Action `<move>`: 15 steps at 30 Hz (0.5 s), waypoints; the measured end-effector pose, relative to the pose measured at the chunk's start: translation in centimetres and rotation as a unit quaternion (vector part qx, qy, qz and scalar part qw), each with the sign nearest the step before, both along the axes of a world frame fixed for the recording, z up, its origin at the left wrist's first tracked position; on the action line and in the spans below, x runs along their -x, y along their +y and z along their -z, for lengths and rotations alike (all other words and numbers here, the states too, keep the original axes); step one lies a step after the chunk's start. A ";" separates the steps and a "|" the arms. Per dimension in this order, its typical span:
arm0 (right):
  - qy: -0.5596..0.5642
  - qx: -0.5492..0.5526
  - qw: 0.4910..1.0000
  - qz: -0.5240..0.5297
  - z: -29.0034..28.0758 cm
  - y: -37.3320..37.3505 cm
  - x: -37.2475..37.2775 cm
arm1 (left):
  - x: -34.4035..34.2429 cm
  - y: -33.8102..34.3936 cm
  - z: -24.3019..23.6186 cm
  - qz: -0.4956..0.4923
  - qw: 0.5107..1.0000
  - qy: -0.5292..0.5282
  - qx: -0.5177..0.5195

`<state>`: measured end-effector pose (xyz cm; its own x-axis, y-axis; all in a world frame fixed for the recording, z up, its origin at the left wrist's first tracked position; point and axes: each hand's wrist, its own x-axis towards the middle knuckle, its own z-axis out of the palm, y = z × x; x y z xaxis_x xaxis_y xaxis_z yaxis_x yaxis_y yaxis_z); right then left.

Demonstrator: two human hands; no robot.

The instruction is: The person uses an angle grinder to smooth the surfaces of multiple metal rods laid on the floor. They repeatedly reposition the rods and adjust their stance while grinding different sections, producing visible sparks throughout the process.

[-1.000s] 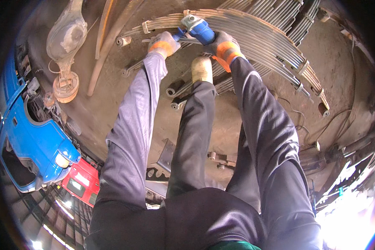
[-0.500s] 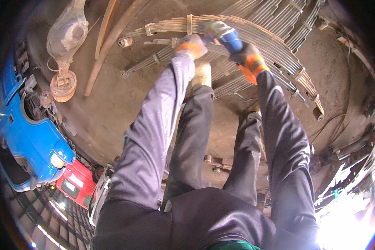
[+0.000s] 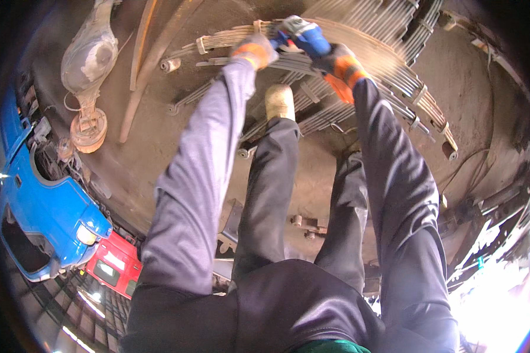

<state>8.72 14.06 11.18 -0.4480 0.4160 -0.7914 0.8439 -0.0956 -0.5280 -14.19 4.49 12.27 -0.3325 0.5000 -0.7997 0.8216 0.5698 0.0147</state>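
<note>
Moved right within second: two hands (image 3: 257,50) (image 3: 335,60) holding one power tool (image 3: 311,41).

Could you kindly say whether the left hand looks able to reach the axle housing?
Probably not: the left hand holds the blue power tool, with long bars between it and the axle housing.

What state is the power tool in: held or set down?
The power tool is held: right hand around its body, left hand on its side handle.

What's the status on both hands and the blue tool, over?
Left hand and right hand both gripping blue power tool. Tool at leaf springs, contact unclear. Pale boot close to springs.
</note>
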 end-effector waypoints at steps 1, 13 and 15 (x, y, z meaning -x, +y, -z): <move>0.000 -0.005 1.000 0.009 0.8 0.3 -1.5 | -1.8 0.9 -1.1 -0.013 1.000 -0.016 -0.007; 0.008 -0.023 1.000 -0.019 1.3 -1.9 4.5 | 3.1 -2.5 -1.7 -0.102 0.994 0.033 0.006; 0.024 -0.040 0.998 -0.037 -1.0 -1.8 6.1 | 5.0 -3.5 -1.3 -0.087 0.995 0.039 0.006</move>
<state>2.66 12.24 12.22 -0.5166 0.4418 -0.7335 0.8202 0.0095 -0.5720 -19.16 0.98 13.54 -0.4745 0.4198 -0.7737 0.7082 0.7040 -0.0524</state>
